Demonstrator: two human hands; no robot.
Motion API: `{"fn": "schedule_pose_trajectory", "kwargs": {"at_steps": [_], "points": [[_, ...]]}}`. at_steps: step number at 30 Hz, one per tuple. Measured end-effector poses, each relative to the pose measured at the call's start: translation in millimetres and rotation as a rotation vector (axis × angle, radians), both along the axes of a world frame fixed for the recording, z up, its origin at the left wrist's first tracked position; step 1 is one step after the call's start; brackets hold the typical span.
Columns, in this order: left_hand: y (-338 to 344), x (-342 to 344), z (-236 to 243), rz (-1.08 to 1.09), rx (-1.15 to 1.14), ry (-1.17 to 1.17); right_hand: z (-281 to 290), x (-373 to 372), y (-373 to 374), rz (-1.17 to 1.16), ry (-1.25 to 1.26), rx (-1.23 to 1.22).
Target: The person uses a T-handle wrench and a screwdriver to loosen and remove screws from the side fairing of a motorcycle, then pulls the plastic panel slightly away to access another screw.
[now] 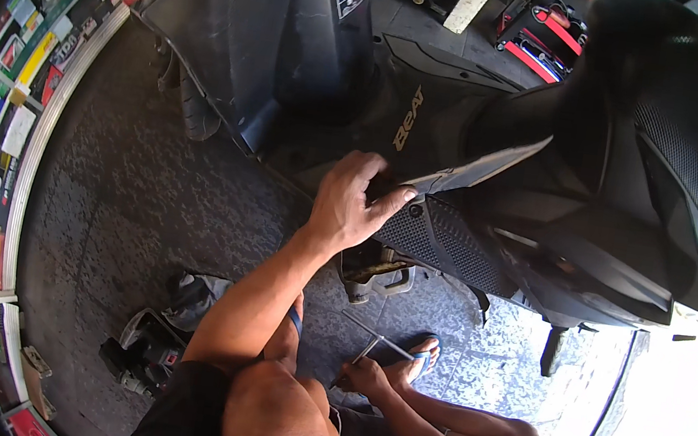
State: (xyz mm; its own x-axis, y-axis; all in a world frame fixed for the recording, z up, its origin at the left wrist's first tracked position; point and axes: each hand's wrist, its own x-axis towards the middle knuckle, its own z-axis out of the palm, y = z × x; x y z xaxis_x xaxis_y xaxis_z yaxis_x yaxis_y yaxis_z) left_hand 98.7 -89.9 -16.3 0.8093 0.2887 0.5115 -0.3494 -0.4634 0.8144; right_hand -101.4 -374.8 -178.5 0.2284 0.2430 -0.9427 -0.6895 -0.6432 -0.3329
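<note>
A black scooter fills the upper middle and right, its footboard (321, 161) in front of me. My left hand (351, 205) is closed at the footboard's near edge, thumb and fingers pinching the end of a long thin trim panel (483, 167). That panel is tilted up off the body, its far end against the side below the seat. Low in front of my knees, my right hand (363, 377) grips a T-handle wrench (377, 338), whose silver crossbar points up and away from the fist. A metal bracket (398, 282) shows under the footboard.
A dark power tool (145, 359) lies on the floor at lower left, beside a grey cloth-like bundle (195, 299). Along the left runs a sticker-covered glass case (1, 146). A red-and-black tool cart (544, 45) stands beyond the scooter. My sandalled foot (426, 356) is near the wrench.
</note>
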Motion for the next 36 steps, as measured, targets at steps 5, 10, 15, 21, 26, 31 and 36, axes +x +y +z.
{"fn": "schedule_pose_trajectory", "kwargs": {"at_steps": [5,10,15,21,26,31,36], "points": [[-23,-26,32,0.301,0.297,0.165,-111,-21,-13,0.637,-0.365,0.157],[-32,-41,26,0.221,-0.176,0.344,-70,-4,18,0.619,-0.33,-0.053],[-39,-49,20,0.092,0.006,0.077,-63,5,20,0.478,-0.313,-0.073],[-67,-40,27,0.101,0.673,0.176,-98,0,1,0.495,-0.404,0.029],[-57,-27,33,0.226,0.646,0.155,-69,4,17,0.334,-0.318,-0.141],[-42,-23,28,0.151,0.88,0.186,-65,1,24,0.268,-0.276,-0.084],[-45,-17,36,0.04,0.913,0.21,-74,3,16,0.32,-0.248,-0.069]]}}
